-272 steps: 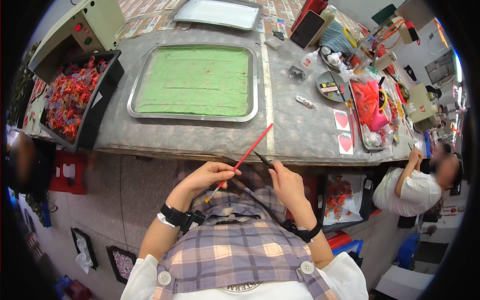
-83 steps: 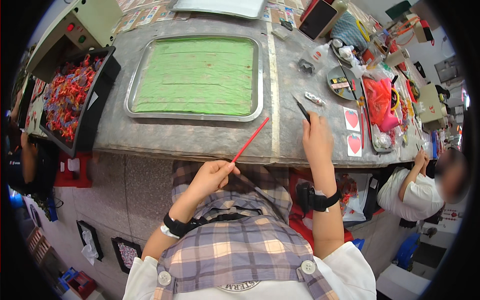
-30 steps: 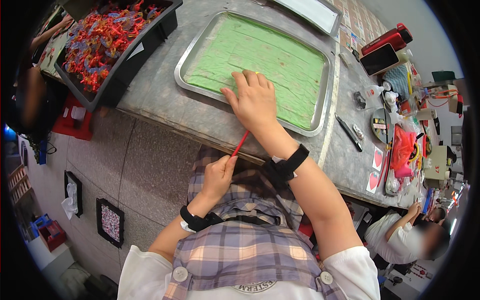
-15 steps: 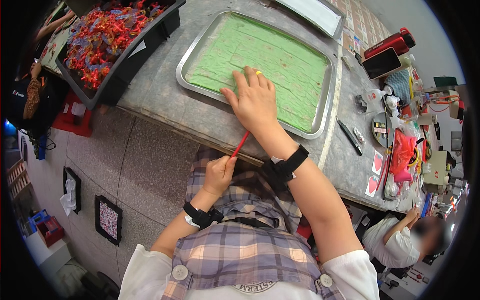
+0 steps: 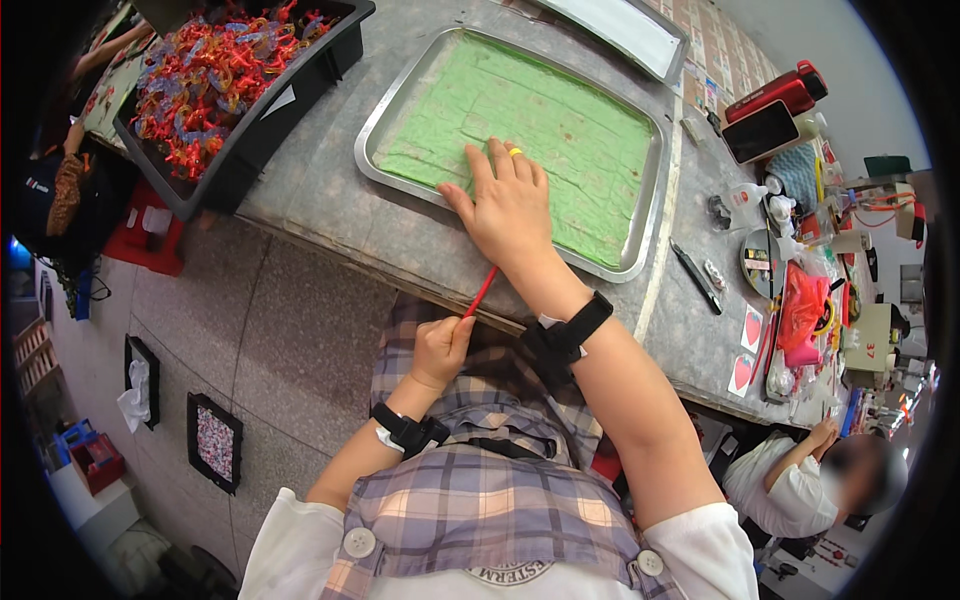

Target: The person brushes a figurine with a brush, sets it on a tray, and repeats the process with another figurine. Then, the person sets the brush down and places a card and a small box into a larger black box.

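Note:
My right hand [image 5: 505, 210] lies palm down across the near rim of a shallow metal tray [image 5: 400, 185]. Its fingers are stretched out, the tips on a wrinkled green cloth [image 5: 540, 110] lining the tray. Below the table edge, my left hand [image 5: 438, 352] is closed round a thin red stick [image 5: 483, 288]. The stick slants up over the table edge, and its far end is hidden beneath my right hand and wrist. What the stick belongs to does not show.
A black bin [image 5: 245, 135] heaped with red, orange and bluish plastic pieces stands at the left. Another tray [image 5: 660, 45] lies beyond. To the right are a dark pen-like tool [image 5: 697, 278], a phone [image 5: 760, 130] and strawberry cards [image 5: 741, 373]. A co-worker [image 5: 785, 485] sits at lower right.
Both hands keep nearly the same pose and place. The whole view has shifted very slightly.

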A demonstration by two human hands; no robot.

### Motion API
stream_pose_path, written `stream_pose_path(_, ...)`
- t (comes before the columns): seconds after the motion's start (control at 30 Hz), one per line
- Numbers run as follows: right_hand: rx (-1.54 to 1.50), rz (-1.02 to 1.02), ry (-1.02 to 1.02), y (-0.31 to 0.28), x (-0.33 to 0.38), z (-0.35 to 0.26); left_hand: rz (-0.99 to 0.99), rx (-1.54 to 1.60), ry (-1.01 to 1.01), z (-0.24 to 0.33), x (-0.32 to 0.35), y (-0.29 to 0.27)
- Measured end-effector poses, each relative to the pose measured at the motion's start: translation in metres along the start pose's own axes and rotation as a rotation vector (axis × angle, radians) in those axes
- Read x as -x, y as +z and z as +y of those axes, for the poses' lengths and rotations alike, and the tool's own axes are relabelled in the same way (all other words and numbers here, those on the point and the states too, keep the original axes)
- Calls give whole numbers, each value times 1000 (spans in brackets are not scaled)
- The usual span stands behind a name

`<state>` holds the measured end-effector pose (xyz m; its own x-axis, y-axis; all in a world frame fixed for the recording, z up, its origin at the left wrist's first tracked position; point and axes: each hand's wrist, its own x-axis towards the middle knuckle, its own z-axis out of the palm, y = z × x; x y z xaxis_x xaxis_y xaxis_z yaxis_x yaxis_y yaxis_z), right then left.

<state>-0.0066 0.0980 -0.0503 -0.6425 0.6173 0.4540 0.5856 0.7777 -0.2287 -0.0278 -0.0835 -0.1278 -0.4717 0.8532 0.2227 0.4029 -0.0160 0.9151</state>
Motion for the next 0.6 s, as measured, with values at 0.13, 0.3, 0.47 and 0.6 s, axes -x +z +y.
stream_pose_path(0.13, 7, -27, 16, -3, -1, -3, 23, -1, 6, 3, -1, 0)
stream_pose_path(0.3, 65, 83, -163, -23, -3, -10, 15, -91, -84, 23, 0, -7)
stream_pose_path(0.47, 70, -204, -373, -43, 4, -8, 58, -279, -90, 42, -3, -20)
stream_pose_path(0.6, 46, -139, -329, -40, 8, -5, 57, -335, -93, 52, -10, -27)
